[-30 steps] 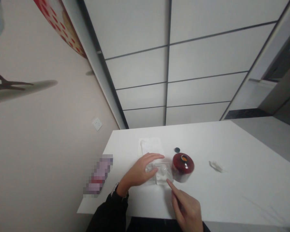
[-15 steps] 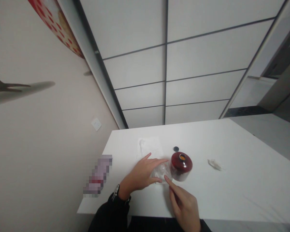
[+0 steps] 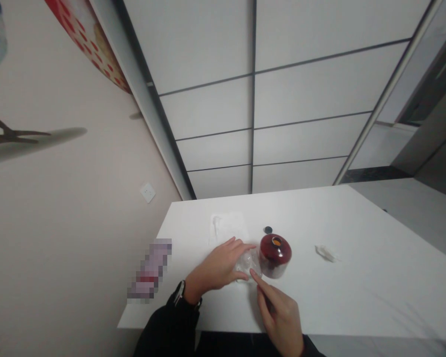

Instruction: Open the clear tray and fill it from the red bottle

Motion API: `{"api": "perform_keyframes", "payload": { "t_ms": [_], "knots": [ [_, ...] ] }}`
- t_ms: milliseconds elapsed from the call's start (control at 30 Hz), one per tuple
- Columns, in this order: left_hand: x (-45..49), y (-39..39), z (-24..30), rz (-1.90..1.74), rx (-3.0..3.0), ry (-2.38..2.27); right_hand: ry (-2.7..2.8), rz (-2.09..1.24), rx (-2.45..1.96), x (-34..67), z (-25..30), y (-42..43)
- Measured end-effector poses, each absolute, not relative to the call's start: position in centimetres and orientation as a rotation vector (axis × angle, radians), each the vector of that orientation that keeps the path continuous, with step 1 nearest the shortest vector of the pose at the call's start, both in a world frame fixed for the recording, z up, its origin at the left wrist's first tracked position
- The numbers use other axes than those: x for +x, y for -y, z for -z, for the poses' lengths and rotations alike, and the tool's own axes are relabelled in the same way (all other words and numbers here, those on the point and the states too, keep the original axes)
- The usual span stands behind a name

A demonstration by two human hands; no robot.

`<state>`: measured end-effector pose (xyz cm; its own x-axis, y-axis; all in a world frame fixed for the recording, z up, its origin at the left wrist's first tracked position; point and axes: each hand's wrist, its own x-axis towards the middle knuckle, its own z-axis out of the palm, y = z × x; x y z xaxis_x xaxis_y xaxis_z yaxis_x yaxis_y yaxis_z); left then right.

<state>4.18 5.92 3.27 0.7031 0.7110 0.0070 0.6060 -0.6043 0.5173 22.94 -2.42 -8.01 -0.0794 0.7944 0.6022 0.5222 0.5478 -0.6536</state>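
My left hand (image 3: 217,265) rests with spread fingers on a piece of clear plastic packaging (image 3: 248,264) and holds it against the white table. My right hand (image 3: 280,310) comes in from the front, its index fingertip touching the plastic's near edge. Just right of the plastic, almost touching it, stands a round dark-red lacquered jar (image 3: 275,255) with an orange spot in its top opening. Its lower part looks glossy and pale. The plastic hides part of the table beneath it.
A small dark cap (image 3: 268,229) lies behind the jar, and a white sheet (image 3: 227,229) lies behind my left hand. Crumpled white tissue (image 3: 325,253) lies to the right. A pixelated object (image 3: 149,270) lies near the left table edge by the wall.
The plastic looks more compact under my left hand, and its flat rectangular outline has gone. My right fingertip stays on it. The whole view has drifted slightly as my head moved.
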Motion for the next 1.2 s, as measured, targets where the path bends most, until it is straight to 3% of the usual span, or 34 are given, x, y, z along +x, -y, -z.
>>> {"api": "perform_keyframes", "payload": {
  "t_ms": [1200],
  "knots": [
    [3.2, -6.3, -1.5, -0.373, 2.364, -1.177, 1.724, -0.333, -1.089, 22.9, 7.8, 2.3]
  ]
}}
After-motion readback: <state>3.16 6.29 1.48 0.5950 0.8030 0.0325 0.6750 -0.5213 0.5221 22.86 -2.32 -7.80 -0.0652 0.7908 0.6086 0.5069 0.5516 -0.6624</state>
